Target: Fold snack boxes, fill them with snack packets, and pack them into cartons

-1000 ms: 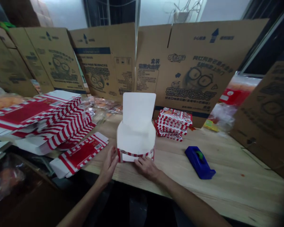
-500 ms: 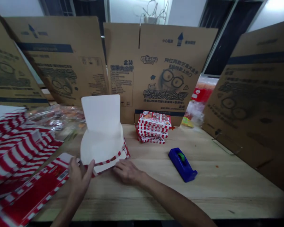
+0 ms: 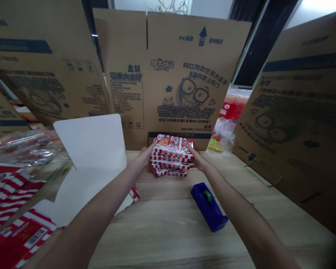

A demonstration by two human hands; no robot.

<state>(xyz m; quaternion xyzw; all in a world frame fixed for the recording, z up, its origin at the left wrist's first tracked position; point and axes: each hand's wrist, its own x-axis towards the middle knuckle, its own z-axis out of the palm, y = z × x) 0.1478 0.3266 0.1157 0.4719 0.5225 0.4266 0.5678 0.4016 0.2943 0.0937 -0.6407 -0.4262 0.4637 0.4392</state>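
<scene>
Both my hands reach forward to a stack of small red-and-white printed boxes (image 3: 172, 151). My left hand (image 3: 146, 154) presses against the stack's left side, and my right hand (image 3: 198, 160) against its right side near the upper boxes. The stack stands on the table, its layers slightly askew. Under my left forearm, an opened white carton (image 3: 91, 149) with a red-and-white striped edge lies with its tall flap raised; part of it is hidden by the arm. A blue tape dispenser (image 3: 209, 206) with a green core lies beside my right forearm.
Flattened red striped cartons (image 3: 22, 239) lie at the left, with clear-wrapped packets (image 3: 30, 149) behind them. Large brown cardboard boxes (image 3: 123, 48) stand along the back and right. A plastic bag (image 3: 225, 130) sits between them. The table (image 3: 156, 239) is wooden.
Both hands have left the opened white carton and moved forward to the stack of small boxes, one on each side. The view has turned right and come closer.
</scene>
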